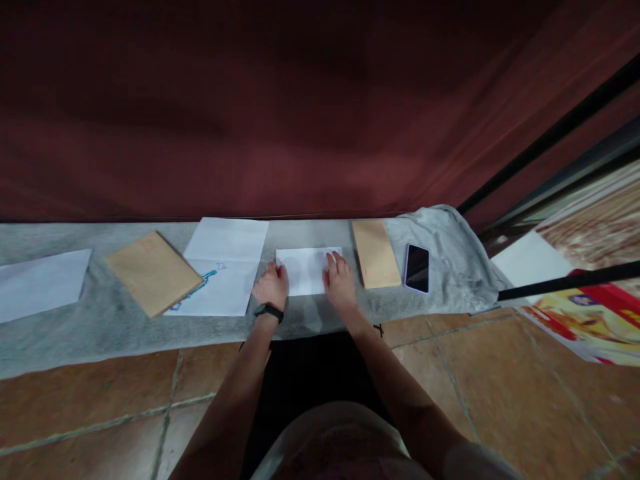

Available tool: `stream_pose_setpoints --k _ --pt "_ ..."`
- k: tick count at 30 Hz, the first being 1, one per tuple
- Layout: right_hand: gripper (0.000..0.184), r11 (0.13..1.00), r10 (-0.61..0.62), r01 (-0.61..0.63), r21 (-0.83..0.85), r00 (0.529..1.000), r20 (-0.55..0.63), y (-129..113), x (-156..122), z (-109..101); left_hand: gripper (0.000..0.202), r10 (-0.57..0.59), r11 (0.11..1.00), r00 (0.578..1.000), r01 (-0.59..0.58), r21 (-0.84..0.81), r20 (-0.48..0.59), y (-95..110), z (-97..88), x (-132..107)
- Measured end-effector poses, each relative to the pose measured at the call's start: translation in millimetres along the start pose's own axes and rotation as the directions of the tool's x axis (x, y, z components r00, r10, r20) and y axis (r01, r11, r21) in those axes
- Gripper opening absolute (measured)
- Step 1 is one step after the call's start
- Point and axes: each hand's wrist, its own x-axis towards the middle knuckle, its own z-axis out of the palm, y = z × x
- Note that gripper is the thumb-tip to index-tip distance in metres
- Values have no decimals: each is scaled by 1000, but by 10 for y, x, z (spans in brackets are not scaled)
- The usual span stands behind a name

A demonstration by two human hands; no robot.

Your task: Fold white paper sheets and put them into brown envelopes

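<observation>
A folded sheet of white paper lies flat on the grey cloth in front of me. At its left edge is my left hand, fingers curled closed on the paper's side, with a dark band round the wrist. My right hand rests on the right end of the paper, its fingers stretched out and apart. To the right of that hand lies a brown envelope. Left of my left hand, a larger creased white sheet bears a blue drawing. A second brown envelope overlaps that sheet's left side.
The grey cloth covers a long narrow surface against a dark red curtain. A phone lies at the right, and another white paper at the far left. Dark poles and a printed carton stand to the right.
</observation>
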Motion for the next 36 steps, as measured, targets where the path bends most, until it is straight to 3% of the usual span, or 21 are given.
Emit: stream_pose_setpoints --k 3,9,13,16,21,26,30,33,36 --pt "49 991 -132 130 39 991 38 -137 -99 124 39 12 1000 1000 -12 21 -5 6 -8 -16" --pt "52 994 -106 106 3 993 53 -184 -236 284 38 36 999 999 -35 8 -32 7 -12 -54" --pt "53 995 -101 102 -9 993 60 -167 -231 278 36 137 991 975 -135 21 -173 -126 -50 -24" --pt "54 995 -96 97 -11 993 68 -174 -222 268 41 142 989 949 -122 86 -282 -283 -82 50" --pt "53 996 -86 86 -1 994 63 -180 -226 266 41 137 976 980 -108 191 -145 -374 -133 136" --pt "51 996 -93 93 6 995 41 -172 -230 280 41 145 962 985 -118 247 -93 -322 -239 147" --pt "52 996 -93 92 9 995 32 -170 -230 287 34 107 975 992 -91 203 -66 -360 -493 139" --pt "51 995 -95 95 13 995 34 -173 -235 285 31 59 990 987 -39 133 -150 -442 -825 173" --pt "50 996 -94 93 16 995 36 -177 -240 284 30 36 996 969 -56 -73 -246 -600 -1175 339"
